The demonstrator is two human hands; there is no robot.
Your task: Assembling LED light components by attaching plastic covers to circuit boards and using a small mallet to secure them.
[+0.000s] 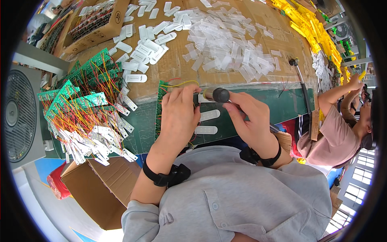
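Observation:
My right hand (252, 117) is closed around the handle of a small mallet (220, 95), whose dark round head lies near my left fingertips. My left hand (178, 111) is bent over a green circuit board strip (159, 115) with red and yellow wires. Its fingertips are curled beside a white plate (206, 98) under the mallet head; what they grip is hidden. Two white rounded plates with small dots, an upper one (210, 115) and a lower one (206, 130), lie between my hands on the green mat (225, 128).
Wired green boards with white plates (86, 117) are heaped at left. Farther back lie white covers (147, 50) and translucent strips (229, 40). A hammer (300, 78) rests at right, near yellow parts (318, 36) and another person (336, 133). A fan (18, 115) stands far left.

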